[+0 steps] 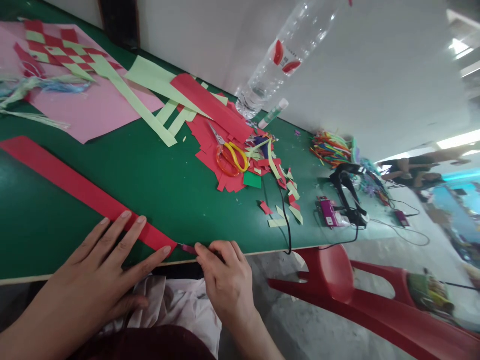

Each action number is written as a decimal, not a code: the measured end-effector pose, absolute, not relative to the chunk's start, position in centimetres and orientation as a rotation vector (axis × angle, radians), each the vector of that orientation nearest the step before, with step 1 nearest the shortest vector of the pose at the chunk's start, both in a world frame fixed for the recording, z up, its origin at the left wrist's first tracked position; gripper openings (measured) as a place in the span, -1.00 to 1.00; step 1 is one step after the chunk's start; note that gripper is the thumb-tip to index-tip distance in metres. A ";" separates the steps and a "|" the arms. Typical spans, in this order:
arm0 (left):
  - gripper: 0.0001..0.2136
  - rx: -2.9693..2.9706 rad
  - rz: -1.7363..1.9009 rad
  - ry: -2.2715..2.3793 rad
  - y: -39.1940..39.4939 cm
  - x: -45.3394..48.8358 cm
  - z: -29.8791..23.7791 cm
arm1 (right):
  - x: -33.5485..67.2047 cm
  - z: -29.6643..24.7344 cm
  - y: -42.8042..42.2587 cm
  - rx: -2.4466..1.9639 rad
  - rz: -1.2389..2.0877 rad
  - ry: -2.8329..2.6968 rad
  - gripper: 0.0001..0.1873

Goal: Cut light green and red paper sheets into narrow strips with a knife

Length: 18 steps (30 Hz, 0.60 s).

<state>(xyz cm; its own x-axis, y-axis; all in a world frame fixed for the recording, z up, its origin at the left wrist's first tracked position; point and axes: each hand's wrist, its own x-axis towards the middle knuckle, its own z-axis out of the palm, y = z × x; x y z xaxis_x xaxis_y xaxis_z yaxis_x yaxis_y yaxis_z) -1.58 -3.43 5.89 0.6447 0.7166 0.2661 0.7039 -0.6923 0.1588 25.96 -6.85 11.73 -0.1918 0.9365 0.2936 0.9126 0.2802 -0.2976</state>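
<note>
A long red paper strip lies slantwise on the green table, its near end close to the front edge. My left hand presses on that strip with fingers spread and flat. Just past the strip's right end, my right hand pinches a small purplish tool with a thin metal tip, which looks like a craft knife. The tip touches or almost touches the strip's end; I cannot tell which. Beyond my hands, yellow-and-orange scissors rest on a pile of red paper scraps.
Woven red-and-green paper lies on a pink sheet at far left. A plastic bottle and glue stick stand by the wall. Rightward are colourful pipe cleaners, a black strap, cables and a red chair.
</note>
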 end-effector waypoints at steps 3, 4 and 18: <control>0.14 2.815 0.477 1.215 -3.4 -1.5 5.9 | 25.5 11.8 -6.6 -1.664 0.115 -2.148 -0.70; 0.14 2.821 0.476 1.213 -3.4 -1.5 6.0 | 25.4 11.8 -6.5 -1.661 0.124 -2.151 -0.70; -0.01 2.821 0.511 1.191 -3.0 -1.4 6.2 | 25.3 11.7 -5.6 -1.620 0.162 -2.144 -0.74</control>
